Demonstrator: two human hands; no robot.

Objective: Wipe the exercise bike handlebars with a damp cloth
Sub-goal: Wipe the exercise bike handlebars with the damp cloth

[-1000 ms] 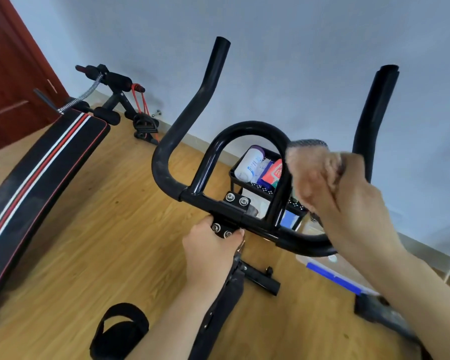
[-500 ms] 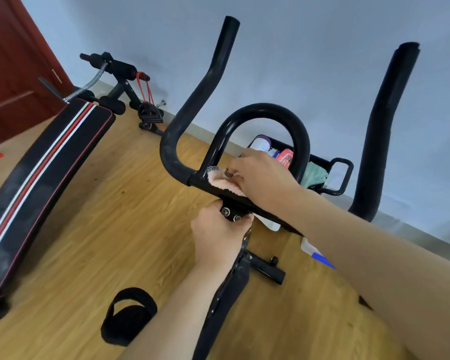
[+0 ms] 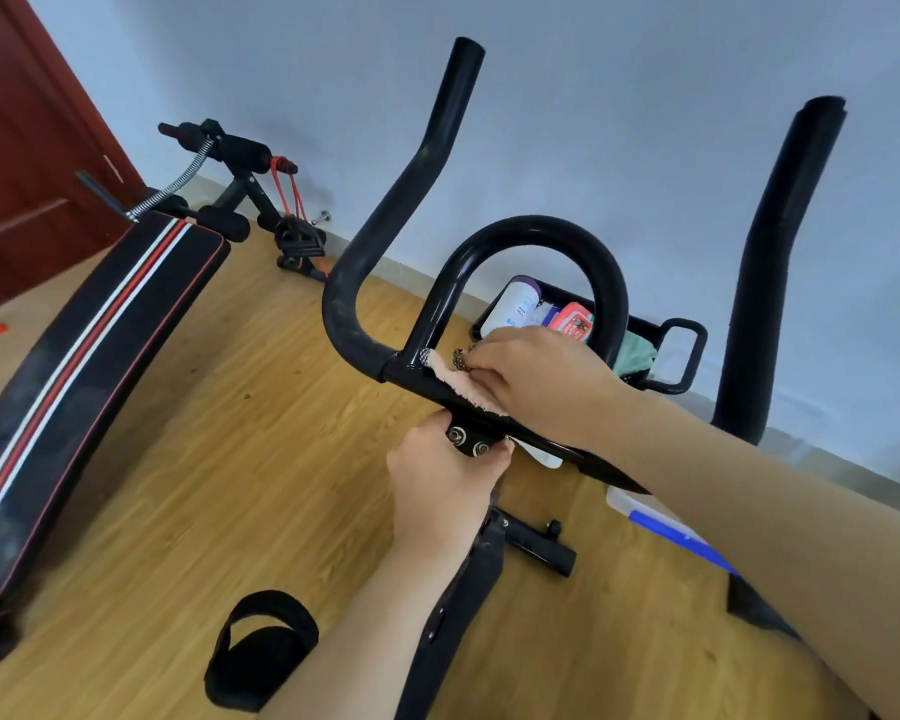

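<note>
A: Where is the cloth (image 3: 453,381)?
B: On the handlebars (image 3: 340,304) crossbar, fingers of the right grip (image 3: 536,387) curled round it.
A: And the left grip (image 3: 442,480)?
B: Closed around the stem (image 3: 463,605) below the clamp (image 3: 468,443).

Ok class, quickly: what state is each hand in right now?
Left hand: closed, gripping the stem clamp under the handlebars.
Right hand: closed, holding the pink cloth against the handlebars.

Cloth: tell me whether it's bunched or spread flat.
Bunched. The cloth is crumpled under the right hand, which presses it against the handlebar crossbar.
</note>
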